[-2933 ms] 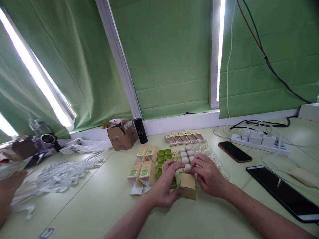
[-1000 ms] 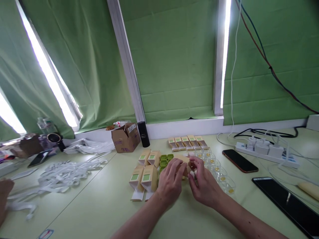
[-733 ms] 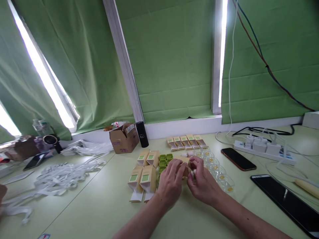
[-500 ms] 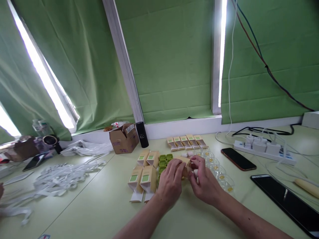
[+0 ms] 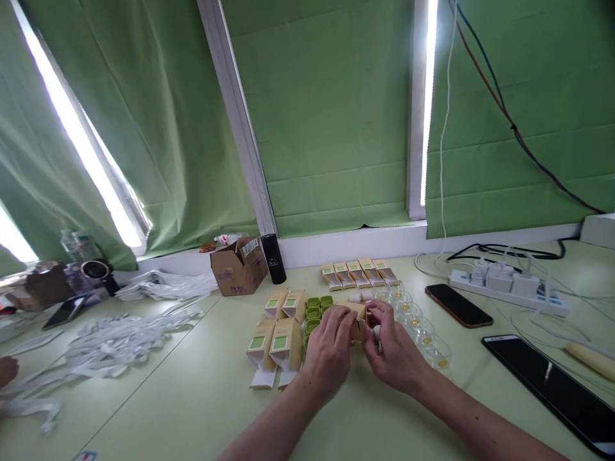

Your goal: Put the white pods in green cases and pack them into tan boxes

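A small kraft cardboard box [image 5: 356, 312] is held between my two hands above the table. My left hand [image 5: 330, 342] wraps over its left side, fingers closed on it. At the box's right end, the fingertips of my right hand [image 5: 391, 349] pinch its edge or flap; the detail is partly hidden. Just left of my left hand are green square cups [image 5: 313, 314] in rows. Several similar boxes [image 5: 287, 349] with green labels and open flaps stand farther left. Clear plastic cups with yellow centres [image 5: 417, 322] lie in rows to the right of my right hand.
More kraft boxes [image 5: 360, 274] line up behind my hands. At right lie a phone [image 5: 459, 305], a tablet [image 5: 552, 387] and a power strip [image 5: 512, 291] with cables. A brown carton [image 5: 239, 267], a black cylinder [image 5: 273, 259] and white straps [image 5: 122, 339] are left. Another person's hand [image 5: 8, 370] shows at the far left edge.
My right fingers have shifted slightly at the box's end, while my left hand keeps its hold. The other person's hand has come farther into view at the left edge.
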The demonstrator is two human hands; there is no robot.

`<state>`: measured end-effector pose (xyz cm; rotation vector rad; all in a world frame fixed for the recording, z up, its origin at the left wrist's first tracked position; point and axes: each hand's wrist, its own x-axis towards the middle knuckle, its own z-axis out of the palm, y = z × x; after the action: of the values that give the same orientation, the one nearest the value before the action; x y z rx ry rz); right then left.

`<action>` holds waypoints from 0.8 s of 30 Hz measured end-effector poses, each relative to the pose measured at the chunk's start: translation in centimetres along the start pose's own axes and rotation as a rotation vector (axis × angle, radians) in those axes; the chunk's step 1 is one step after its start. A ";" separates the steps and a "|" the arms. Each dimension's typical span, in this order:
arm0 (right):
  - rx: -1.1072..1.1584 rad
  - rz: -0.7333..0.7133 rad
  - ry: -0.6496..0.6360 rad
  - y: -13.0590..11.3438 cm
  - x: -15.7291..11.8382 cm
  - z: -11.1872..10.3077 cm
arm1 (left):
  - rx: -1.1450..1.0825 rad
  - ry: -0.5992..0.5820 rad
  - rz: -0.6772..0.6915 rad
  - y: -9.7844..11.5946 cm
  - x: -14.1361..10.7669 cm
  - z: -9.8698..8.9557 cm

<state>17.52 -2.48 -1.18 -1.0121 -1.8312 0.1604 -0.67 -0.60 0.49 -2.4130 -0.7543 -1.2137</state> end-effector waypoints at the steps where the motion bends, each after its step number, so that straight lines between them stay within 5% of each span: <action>1: -0.002 -0.003 0.004 0.0 0.0 0.0 | -0.013 -0.013 -0.021 0.0 -0.1 0.0; 8: 0.001 -0.051 0.090 0.0 0.2 -0.3 | -0.167 -0.011 -0.211 -0.3 -0.8 0.4; 17: -0.078 -0.229 0.419 1.2 1.4 -1.6 | -0.217 -0.034 -0.285 -0.5 -0.9 0.5; 24: -0.136 -0.425 0.346 1.5 1.9 -2.5 | -0.220 -0.075 -0.304 -0.2 -0.8 0.3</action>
<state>20.11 -1.05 0.62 -0.6686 -1.7057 -0.3782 -1.05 -0.51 -0.35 -2.6012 -1.0957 -1.3895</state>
